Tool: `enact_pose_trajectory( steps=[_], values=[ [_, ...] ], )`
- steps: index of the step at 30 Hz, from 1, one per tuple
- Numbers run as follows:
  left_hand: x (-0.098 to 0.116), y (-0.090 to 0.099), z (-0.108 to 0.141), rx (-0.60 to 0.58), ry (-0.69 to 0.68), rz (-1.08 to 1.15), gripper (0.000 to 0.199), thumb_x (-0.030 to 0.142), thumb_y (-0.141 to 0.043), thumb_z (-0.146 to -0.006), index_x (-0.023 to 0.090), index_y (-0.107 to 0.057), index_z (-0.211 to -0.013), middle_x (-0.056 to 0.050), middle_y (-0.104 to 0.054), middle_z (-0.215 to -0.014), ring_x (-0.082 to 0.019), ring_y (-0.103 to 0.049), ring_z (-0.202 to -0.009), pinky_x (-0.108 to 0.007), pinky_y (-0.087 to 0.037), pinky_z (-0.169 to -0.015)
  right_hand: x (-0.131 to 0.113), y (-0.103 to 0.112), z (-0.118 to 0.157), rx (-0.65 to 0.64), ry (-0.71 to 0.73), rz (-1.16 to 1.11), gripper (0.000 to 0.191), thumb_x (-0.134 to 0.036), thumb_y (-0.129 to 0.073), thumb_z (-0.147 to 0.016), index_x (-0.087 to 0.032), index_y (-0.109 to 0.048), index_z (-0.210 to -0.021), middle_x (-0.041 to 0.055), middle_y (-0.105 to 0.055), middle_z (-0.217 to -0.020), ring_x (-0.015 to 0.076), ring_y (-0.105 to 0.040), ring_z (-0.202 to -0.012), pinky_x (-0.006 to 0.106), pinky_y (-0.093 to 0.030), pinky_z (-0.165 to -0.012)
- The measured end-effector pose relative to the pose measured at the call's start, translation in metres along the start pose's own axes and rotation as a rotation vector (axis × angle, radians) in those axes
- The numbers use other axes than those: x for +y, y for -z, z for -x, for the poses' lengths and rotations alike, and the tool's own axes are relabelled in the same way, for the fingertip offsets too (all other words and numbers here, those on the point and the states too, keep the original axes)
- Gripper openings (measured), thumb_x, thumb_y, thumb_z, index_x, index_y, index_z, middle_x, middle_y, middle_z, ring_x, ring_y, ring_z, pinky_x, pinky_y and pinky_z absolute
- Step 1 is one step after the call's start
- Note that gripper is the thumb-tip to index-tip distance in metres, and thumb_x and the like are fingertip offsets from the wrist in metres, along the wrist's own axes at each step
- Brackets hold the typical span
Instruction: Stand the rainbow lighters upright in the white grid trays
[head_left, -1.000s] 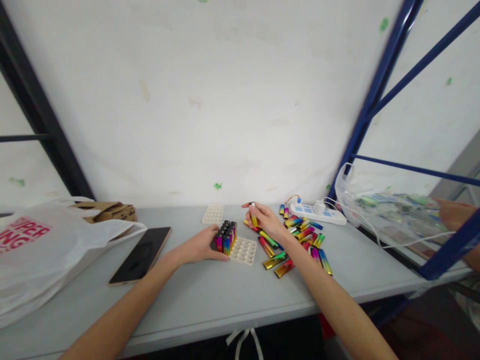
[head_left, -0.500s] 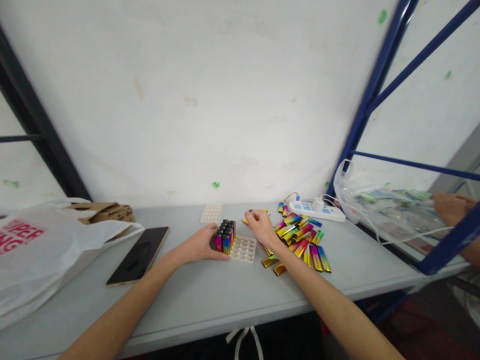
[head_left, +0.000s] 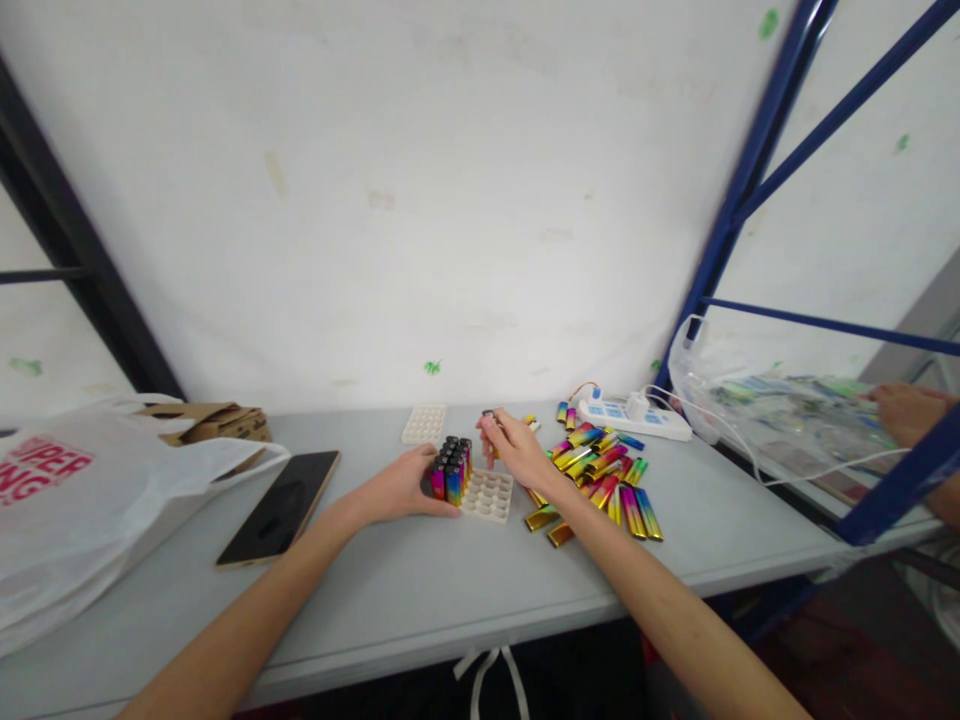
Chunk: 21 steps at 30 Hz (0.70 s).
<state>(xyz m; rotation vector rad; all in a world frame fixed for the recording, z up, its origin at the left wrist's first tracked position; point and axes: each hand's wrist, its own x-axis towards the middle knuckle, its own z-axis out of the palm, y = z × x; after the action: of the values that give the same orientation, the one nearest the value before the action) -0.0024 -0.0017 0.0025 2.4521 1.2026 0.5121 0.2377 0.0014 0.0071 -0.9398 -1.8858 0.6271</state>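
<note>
Lighters [head_left: 453,478]: stood upright in a tight block, black tops up, at the left side of the pitted tray [head_left: 489,497]; whether each was seated in a pit could not be told.
Left hand [head_left: 401,487]: cupped the block's left side, thumb round the near side, fingers behind; fingertips partly hidden.
Right hand [head_left: 519,450]: thumb and fingers closed on a dark-topped lighter [head_left: 489,413], above the tray's far side; exact grip blurred.
Loose pile [head_left: 604,468]: lay on its side, right of the tray, bodies crossing at mixed angles.
Far tray [head_left: 424,424]: lay flat on the grey table [head_left: 465,590], by the wall.
Left of hands: phone [head_left: 281,508], beside the white bag [head_left: 67,540].
Far right: power strip [head_left: 660,425], just beyond the pile.
Risk, block: judged prone to toppling if the left hand loosened or the right knocked a top.
Risk, tray: light-looking; a thumb drag could have skewed it.
Risk, pile: a brushing forearm could have scattered it.
</note>
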Motion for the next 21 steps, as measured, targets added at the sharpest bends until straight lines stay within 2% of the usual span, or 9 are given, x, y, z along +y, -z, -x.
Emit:
enact_pose_trajectory(
  steps=[3, 7, 11, 16, 21],
  values=[
    [0.0, 0.0, 0.0, 0.0, 0.004, 0.018, 0.068, 0.063, -0.085, -0.061, 0.017, -0.069, -0.109, -0.009, -0.07, -0.113, -0.033, -0.065, -0.104, -0.042, -0.052, -0.096, 0.002, 0.001, 0.0, -0.03, 0.121, 0.21, 0.039, -0.046, -0.039, -0.108, -0.02, -0.057, -0.085, 0.004, -0.061, -0.089, 0.017, -0.057, -0.084, 0.029, -0.043, -0.079],
    [0.002, 0.001, 0.0, -0.003, 0.018, 0.026, 0.067, 0.062, -0.085, -0.061, 0.017, -0.069, -0.109, -0.009, -0.07, -0.113, -0.032, -0.065, -0.103, -0.041, -0.052, -0.096, 0.005, 0.001, 0.0, -0.082, 0.103, 0.386, 0.038, -0.041, -0.04, -0.109, -0.02, -0.053, -0.08, -0.0014, -0.054, -0.071, 0.0148, -0.051, -0.068, 0.028, -0.035, -0.07],
    [0.003, 0.002, 0.0, -0.005, 0.018, 0.024, 0.068, 0.062, -0.085, -0.061, 0.017, -0.069, -0.11, -0.009, -0.07, -0.114, -0.033, -0.065, -0.105, -0.041, -0.051, -0.097, 0.006, 0.006, 0.0, -0.127, 0.083, 0.437, 0.034, -0.04, -0.048, -0.107, -0.02, -0.053, -0.08, -0.0026, -0.054, -0.066, 0.0134, -0.048, -0.062, 0.027, -0.03, -0.064],
    [-0.001, 0.0, 0.0, -0.023, 0.014, 0.007, 0.071, 0.063, -0.085, -0.063, 0.017, -0.068, -0.113, -0.01, -0.068, -0.116, -0.032, -0.064, -0.107, -0.041, -0.051, -0.098, 0.0, 0.017, 0.0, -0.232, 0.052, 0.375, 0.028, -0.037, -0.055, -0.103, -0.018, -0.056, -0.083, 0.0002, -0.064, -0.071, 0.0142, -0.056, -0.065, 0.025, -0.032, -0.063],
    [-0.003, -0.001, -0.001, -0.013, 0.008, 0.02, 0.07, 0.063, -0.085, -0.062, 0.018, -0.069, -0.113, -0.008, -0.069, -0.117, -0.033, -0.063, -0.108, -0.041, -0.05, -0.099, -0.003, 0.022, 0.0, -0.267, 0.048, 0.327, 0.03, -0.035, -0.06, -0.1, -0.018, -0.056, -0.076, 0.0006, -0.067, -0.069, 0.0139, -0.057, -0.062, 0.024, -0.034, -0.061]
  ],
)
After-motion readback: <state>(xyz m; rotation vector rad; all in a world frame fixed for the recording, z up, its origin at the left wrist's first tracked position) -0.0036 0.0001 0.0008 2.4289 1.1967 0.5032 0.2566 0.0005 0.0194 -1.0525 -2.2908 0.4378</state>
